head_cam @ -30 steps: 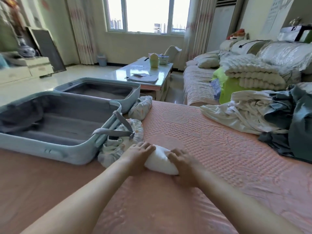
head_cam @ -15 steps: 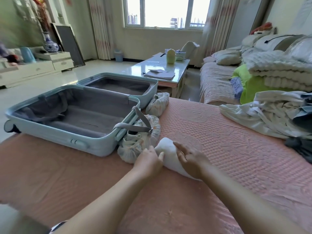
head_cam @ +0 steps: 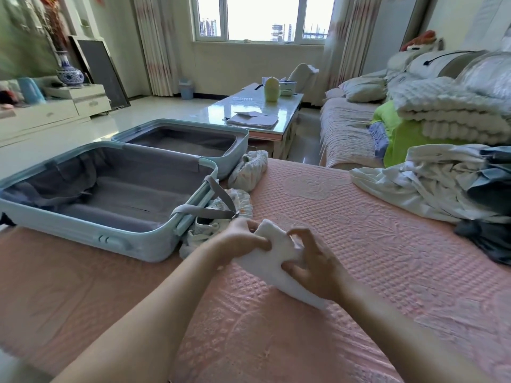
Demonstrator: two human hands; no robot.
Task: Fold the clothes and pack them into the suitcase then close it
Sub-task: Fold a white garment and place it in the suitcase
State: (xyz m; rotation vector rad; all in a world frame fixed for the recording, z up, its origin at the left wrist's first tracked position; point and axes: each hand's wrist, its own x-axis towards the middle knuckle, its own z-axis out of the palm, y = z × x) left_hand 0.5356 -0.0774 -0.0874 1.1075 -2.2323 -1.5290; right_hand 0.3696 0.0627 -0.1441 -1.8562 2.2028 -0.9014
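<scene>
A home's living room, plainly: a covered sofa (head_cam: 343, 134) heaped with pillows (head_cam: 365, 89) and folded blankets (head_cam: 448, 114), a glossy coffee table (head_cam: 221, 106), 2 patterned curtains (head_cam: 154, 45) flanking a wide window (head_cam: 262, 17), a low white cabinet (head_cam: 49, 114) carrying a blue-and-white vase (head_cam: 69, 74), a small bin (head_cam: 185, 89) by the wall, shiny floor (head_cam: 143, 114), and an open suitcase (head_cam: 83, 233) on a quilted pink spread (head_cam: 359, 244).

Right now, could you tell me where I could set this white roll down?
Both halves of the suitcase are bare. The bedspread between the roll and the clothes pile is free. It is crowded along the suitcase's right edge, where two bundles lie.
</scene>
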